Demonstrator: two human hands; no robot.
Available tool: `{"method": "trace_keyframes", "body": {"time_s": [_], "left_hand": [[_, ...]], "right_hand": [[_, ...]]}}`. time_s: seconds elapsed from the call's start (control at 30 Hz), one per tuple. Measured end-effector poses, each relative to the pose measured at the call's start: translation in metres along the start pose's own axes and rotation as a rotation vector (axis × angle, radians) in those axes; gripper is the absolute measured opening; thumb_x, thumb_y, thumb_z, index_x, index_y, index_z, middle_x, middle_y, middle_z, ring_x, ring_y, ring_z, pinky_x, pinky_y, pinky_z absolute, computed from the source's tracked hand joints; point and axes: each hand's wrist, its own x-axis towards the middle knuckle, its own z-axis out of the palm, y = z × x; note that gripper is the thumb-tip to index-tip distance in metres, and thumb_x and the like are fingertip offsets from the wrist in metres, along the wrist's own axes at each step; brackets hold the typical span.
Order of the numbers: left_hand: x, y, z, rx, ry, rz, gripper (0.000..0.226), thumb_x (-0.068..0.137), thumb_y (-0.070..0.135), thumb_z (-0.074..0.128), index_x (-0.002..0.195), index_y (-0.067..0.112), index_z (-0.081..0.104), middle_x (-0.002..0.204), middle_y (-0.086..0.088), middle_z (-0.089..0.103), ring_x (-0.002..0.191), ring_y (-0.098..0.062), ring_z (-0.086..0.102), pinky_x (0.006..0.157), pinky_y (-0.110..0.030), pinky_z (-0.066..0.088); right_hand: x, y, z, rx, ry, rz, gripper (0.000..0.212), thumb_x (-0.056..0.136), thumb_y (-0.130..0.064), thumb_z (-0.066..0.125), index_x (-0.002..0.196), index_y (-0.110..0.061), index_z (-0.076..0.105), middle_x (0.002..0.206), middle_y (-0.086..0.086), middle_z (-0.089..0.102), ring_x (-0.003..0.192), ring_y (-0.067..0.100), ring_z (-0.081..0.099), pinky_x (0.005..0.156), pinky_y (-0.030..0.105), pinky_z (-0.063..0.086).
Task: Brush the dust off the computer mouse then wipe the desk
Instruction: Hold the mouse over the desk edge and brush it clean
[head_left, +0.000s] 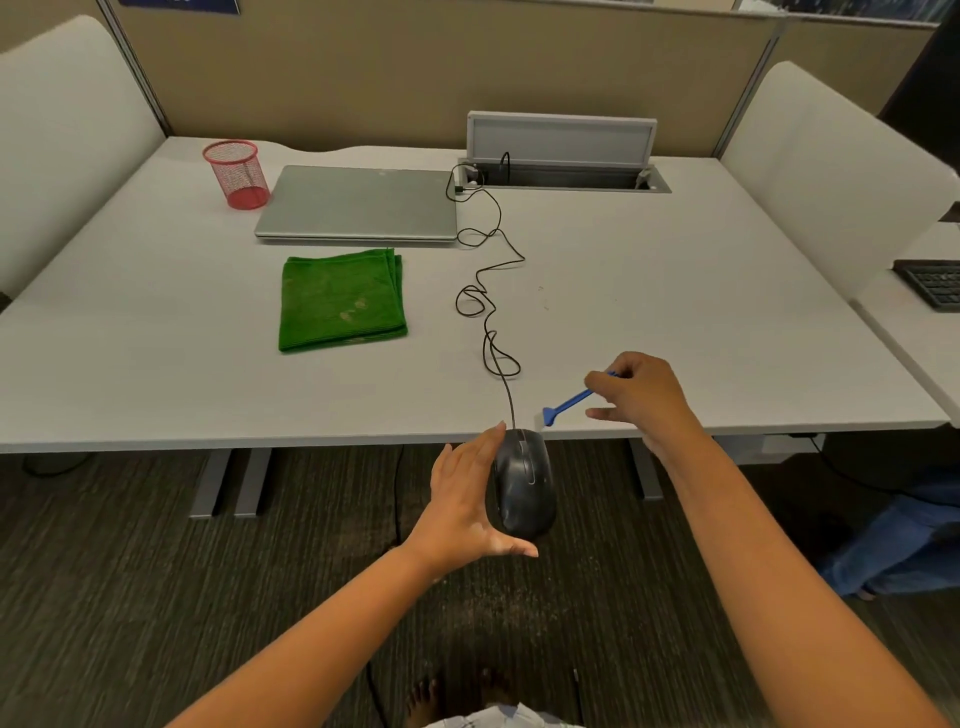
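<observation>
My left hand (462, 499) grips a black wired computer mouse (524, 483), holding it in the air just off the front edge of the grey desk (675, 312). Its black cable (488, 291) runs in loops back across the desk. My right hand (639, 395) pinches a small blue brush (569, 402) by the handle, with the pale bristle end pointing down-left, a short way above and to the right of the mouse. A folded green cloth (340, 301) lies flat on the desk to the left.
A shut silver laptop (358, 202) lies behind the cloth, with a red mesh pen cup (237, 174) to its left. An open cable hatch (561, 156) sits at the back. A keyboard (932, 283) rests on the neighbouring desk at right. Dark carpet lies below.
</observation>
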Motion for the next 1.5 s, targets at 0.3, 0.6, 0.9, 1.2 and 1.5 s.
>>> {"method": "trace_keyframes", "body": {"time_s": [0.3, 0.6, 0.9, 1.2, 1.5], "left_hand": [[0.002, -0.003, 0.002, 0.025, -0.008, 0.026, 0.123, 0.048, 0.070, 0.073, 0.134, 0.052, -0.013, 0.148, 0.006, 0.018, 0.126, 0.006, 0.006, 0.113, -0.044, 0.005], [0.001, -0.004, 0.003, 0.063, -0.053, 0.036, 0.124, 0.050, 0.070, 0.073, 0.132, 0.054, -0.017, 0.150, 0.012, 0.010, 0.126, 0.014, -0.009, 0.109, -0.032, -0.010], [0.003, 0.000, 0.000, 0.054, -0.037, 0.044, 0.123, 0.050, 0.068, 0.073, 0.133, 0.053, -0.016, 0.150, 0.008, 0.013, 0.127, 0.010, -0.003, 0.113, -0.040, -0.003], [0.004, -0.001, -0.002, 0.007, 0.033, 0.019, 0.123, 0.046, 0.070, 0.074, 0.133, 0.055, -0.012, 0.147, 0.005, 0.021, 0.125, 0.006, 0.007, 0.112, -0.054, 0.013], [0.004, -0.004, -0.006, -0.021, 0.049, 0.006, 0.123, 0.045, 0.073, 0.072, 0.134, 0.055, -0.010, 0.138, 0.024, 0.013, 0.121, 0.009, 0.008, 0.111, -0.044, 0.010]], "right_hand": [[-0.001, 0.005, -0.002, 0.088, -0.002, 0.101, 0.025, 0.079, -0.007, 0.069, 0.063, -0.008, 0.050, 0.070, 0.008, 0.048, 0.066, 0.015, 0.053, 0.055, 0.028, 0.059], [-0.003, -0.002, -0.003, 0.013, -0.055, 0.031, 0.025, 0.077, -0.004, 0.069, 0.061, -0.008, 0.051, 0.063, 0.007, 0.045, 0.063, 0.015, 0.054, 0.054, 0.027, 0.058], [-0.005, -0.007, -0.009, -0.033, -0.123, 0.028, 0.030, 0.075, -0.001, 0.068, 0.056, -0.009, 0.047, 0.060, 0.005, 0.042, 0.058, 0.014, 0.052, 0.055, 0.028, 0.059], [-0.007, 0.006, -0.014, -0.019, -0.186, 0.051, 0.033, 0.076, -0.003, 0.070, 0.054, -0.010, 0.046, 0.063, 0.006, 0.047, 0.063, 0.013, 0.053, 0.053, 0.024, 0.056], [-0.005, 0.012, -0.019, 0.173, -0.137, 0.072, 0.030, 0.074, -0.012, 0.074, 0.057, -0.011, 0.050, 0.068, 0.006, 0.049, 0.075, 0.017, 0.054, 0.057, 0.028, 0.057]]}}
